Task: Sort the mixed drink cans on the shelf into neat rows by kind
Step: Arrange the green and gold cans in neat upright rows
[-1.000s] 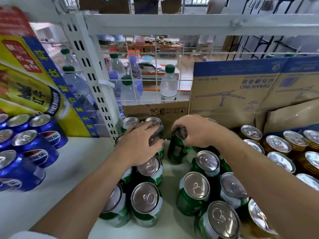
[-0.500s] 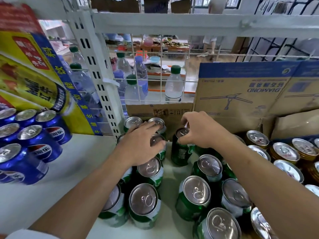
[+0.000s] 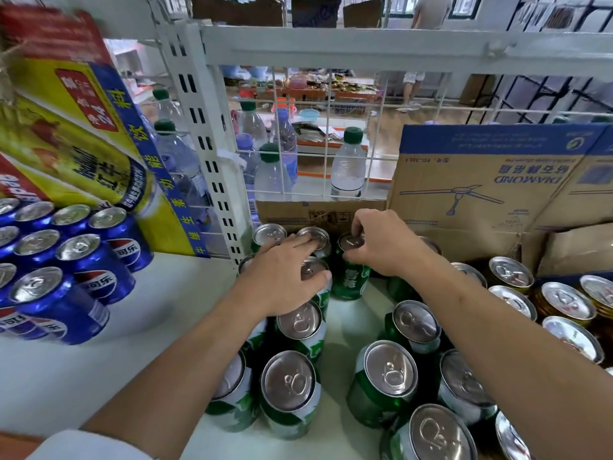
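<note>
Green cans (image 3: 288,390) stand in rows on the white shelf (image 3: 99,370), some with white-green labels. My left hand (image 3: 282,277) lies flat over the tops of the back cans of the left rows, fingers spread. My right hand (image 3: 381,244) pinches the top rim of one upright green can (image 3: 351,280) beside those rows, near the back. Blue cola cans (image 3: 89,263) are grouped at the left. Gold cans (image 3: 564,303) stand at the right.
A yellow-blue drink carton (image 3: 99,154) stands behind the blue cans. Cardboard boxes (image 3: 491,180) line the back right. A white slotted upright (image 3: 205,144) and a wire grid (image 3: 325,134) back the shelf, with water bottles (image 3: 348,167) behind. Bare shelf lies at the front left.
My right hand has slid the green can leftward and back, closer to the rows under my left hand. My left hand has stayed on the can tops.
</note>
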{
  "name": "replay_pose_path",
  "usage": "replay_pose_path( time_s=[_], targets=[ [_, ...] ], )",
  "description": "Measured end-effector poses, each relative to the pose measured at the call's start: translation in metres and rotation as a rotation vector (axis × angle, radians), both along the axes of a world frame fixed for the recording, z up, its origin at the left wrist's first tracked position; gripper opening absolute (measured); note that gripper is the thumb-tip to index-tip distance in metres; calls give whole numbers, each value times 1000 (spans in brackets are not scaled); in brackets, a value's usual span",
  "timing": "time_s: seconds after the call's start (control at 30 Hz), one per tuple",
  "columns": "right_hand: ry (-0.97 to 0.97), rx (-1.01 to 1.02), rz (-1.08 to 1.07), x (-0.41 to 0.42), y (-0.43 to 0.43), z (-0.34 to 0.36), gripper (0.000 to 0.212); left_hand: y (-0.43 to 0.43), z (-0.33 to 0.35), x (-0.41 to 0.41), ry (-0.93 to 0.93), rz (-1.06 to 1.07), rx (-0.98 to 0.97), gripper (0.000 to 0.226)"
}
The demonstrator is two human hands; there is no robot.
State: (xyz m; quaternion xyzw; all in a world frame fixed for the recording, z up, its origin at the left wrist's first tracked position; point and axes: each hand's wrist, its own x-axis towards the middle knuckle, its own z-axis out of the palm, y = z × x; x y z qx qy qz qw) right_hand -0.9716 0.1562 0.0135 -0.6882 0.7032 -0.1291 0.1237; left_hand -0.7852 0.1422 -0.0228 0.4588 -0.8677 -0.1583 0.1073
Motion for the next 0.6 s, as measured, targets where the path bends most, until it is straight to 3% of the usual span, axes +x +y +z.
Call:
replay_pose_path(
  time_s=[0.23, 0.47, 0.6],
  targets=[
    [-13, -21, -2, 0, 1, -3, 28, 0, -1, 0, 5, -1, -8, 67],
    [69, -15, 13, 0, 8, 3, 42, -1, 0, 1, -4, 2, 11, 67],
    [31, -9, 13, -10, 25, 16, 31, -1, 1, 1, -8, -9, -3, 67]
  ],
)
